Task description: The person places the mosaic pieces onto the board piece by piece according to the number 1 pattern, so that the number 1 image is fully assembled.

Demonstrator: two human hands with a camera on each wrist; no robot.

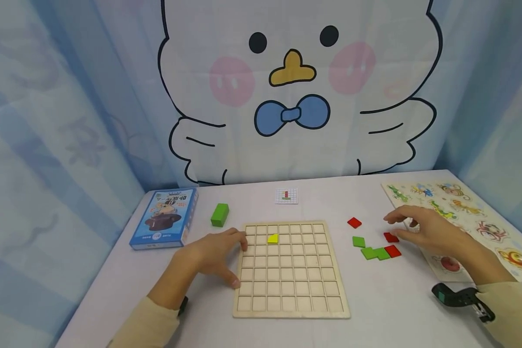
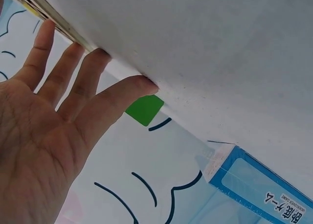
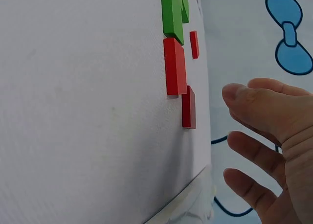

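A cloth backdrop with a large cartoon bird point(image 1: 296, 92) hangs behind a white table point(image 1: 387, 299). On the table lies a wooden grid board point(image 1: 289, 270); one yellow piece point(image 1: 273, 238) sits in a cell of its second row, the other cells bare. An animal puzzle board point(image 1: 470, 217) is cut off at the right edge. A blue game box point(image 1: 165, 217) lies at the left, a green block point(image 1: 219, 214) beside it. The left hand point(image 1: 213, 251) rests with fingers spread against the grid board's left edge; its wrist view shows that edge only as a sliver. The right hand point(image 1: 422, 227) hovers, fingers loosely spread, just over a red tile point(image 1: 390, 237), which the right wrist view shows untouched. Green tiles point(image 1: 371, 251) lie nearby. The small card point(image 1: 286, 195) is too small to read.
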